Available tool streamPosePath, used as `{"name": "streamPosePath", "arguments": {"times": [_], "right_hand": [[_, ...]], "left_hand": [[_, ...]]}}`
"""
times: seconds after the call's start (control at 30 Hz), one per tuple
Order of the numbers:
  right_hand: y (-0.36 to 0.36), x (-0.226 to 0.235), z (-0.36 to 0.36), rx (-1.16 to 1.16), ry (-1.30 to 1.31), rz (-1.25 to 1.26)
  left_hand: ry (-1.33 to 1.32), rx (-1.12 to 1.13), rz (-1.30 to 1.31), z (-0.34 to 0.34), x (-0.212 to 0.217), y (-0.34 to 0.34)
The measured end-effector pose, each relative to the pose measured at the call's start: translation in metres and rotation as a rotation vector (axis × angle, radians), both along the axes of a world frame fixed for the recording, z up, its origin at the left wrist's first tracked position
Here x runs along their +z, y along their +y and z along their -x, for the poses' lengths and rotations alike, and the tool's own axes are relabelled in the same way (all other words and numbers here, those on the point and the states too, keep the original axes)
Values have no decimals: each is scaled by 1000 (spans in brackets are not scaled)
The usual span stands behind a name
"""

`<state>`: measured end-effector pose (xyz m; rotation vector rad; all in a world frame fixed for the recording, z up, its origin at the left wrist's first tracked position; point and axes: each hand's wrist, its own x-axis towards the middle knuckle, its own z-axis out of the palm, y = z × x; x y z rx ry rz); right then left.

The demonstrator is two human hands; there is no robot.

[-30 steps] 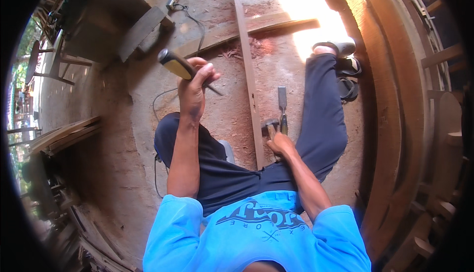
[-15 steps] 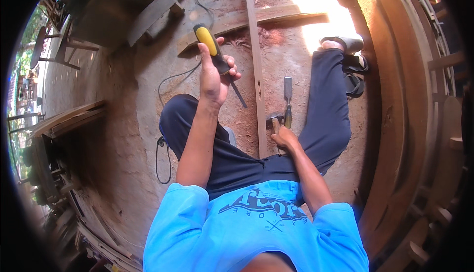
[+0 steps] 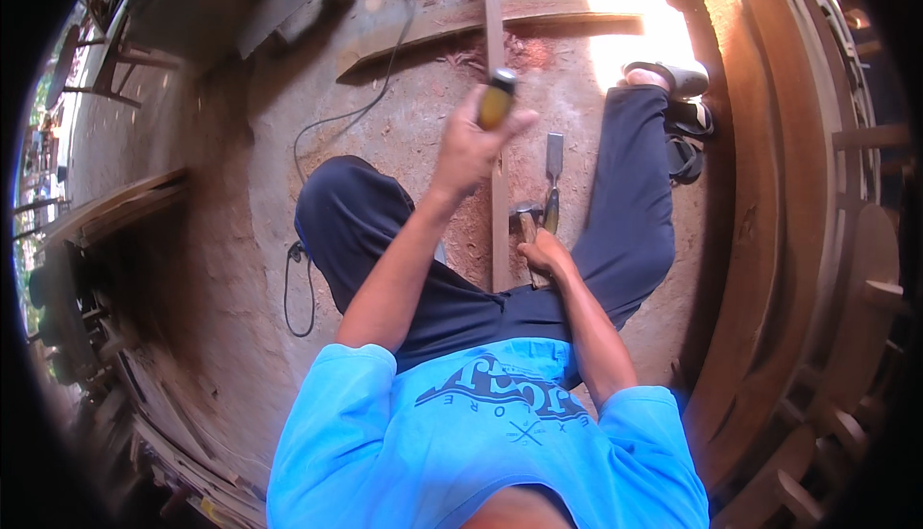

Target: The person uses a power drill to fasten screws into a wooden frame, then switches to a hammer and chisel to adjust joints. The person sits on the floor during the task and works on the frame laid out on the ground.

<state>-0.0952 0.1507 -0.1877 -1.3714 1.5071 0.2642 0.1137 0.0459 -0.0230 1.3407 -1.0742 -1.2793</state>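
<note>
I sit on the dirt floor with my legs apart. My left hand (image 3: 468,147) is raised and closed around a yellow-handled chisel (image 3: 496,103), held over a long thin wooden strip (image 3: 499,226) that runs away between my legs. My right hand (image 3: 545,252) rests low on the ground beside the strip, closed on the handle of a hammer (image 3: 525,214) whose metal head points away from me. A second chisel (image 3: 553,175) with a flat blade lies on the dirt just right of the strip, beyond the hammer.
A black cable (image 3: 317,135) snakes over the floor on the left. Curved boards (image 3: 500,22) lie across the far end of the strip. Big curved wooden frames (image 3: 769,202) stand on the right by my sandalled foot (image 3: 673,77). Stacked planks (image 3: 115,207) sit at the left.
My left hand has swung the yellow-handled chisel from out at the left to above the wooden strip. My right hand has stayed on the hammer.
</note>
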Motion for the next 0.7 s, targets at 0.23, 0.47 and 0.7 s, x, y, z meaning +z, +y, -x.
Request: {"name": "streamPosePath", "arguments": {"times": [0.23, 0.47, 0.7], "right_hand": [[-12, -28, -1, -349, -163, -154], [-21, 50, 42, -692, -403, -140], [-3, 168, 89, -586, -220, 725]], "left_hand": [[-251, -39, 399, 79, -21, 44], [-305, 34, 515, 79, -38, 37], [-318, 20, 490, 81, -56, 29]]}}
